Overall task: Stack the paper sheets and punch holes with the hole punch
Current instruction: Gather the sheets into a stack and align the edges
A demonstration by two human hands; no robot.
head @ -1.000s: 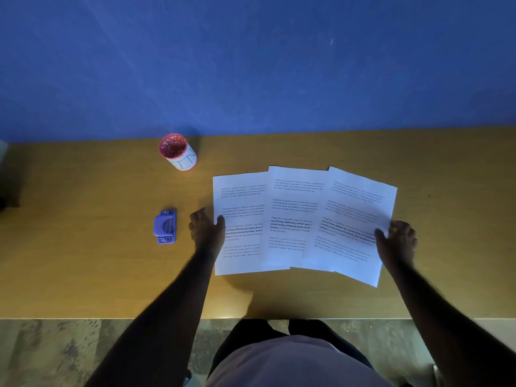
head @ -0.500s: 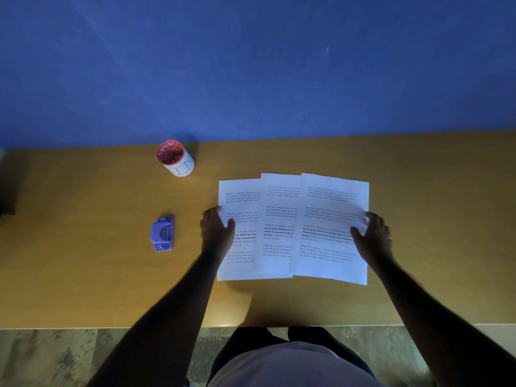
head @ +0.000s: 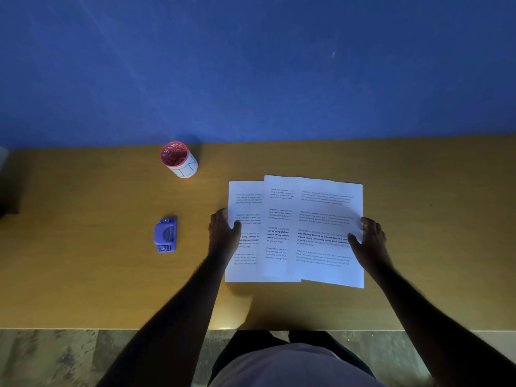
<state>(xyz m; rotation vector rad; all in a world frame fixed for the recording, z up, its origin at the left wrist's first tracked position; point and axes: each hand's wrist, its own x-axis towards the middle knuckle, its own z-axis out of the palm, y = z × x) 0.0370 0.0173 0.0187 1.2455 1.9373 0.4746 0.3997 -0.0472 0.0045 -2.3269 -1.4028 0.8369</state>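
Note:
Three printed paper sheets lie overlapping on the wooden table, fanned left to right with the rightmost on top. My left hand rests on the left edge of the leftmost sheet, thumb on the paper. My right hand presses on the right edge of the top sheet, thumb on the page. A small purple hole punch sits on the table to the left of my left hand, apart from the sheets.
A red-rimmed white cup holding small bits stands at the back left, near the blue wall. The table's front edge runs just above my lap. A dark object sits at the far left edge.
My right hand has pushed the rightmost sheet leftward and squared it up; the three sheets overlap more and span less width. My left hand stays at the left edge.

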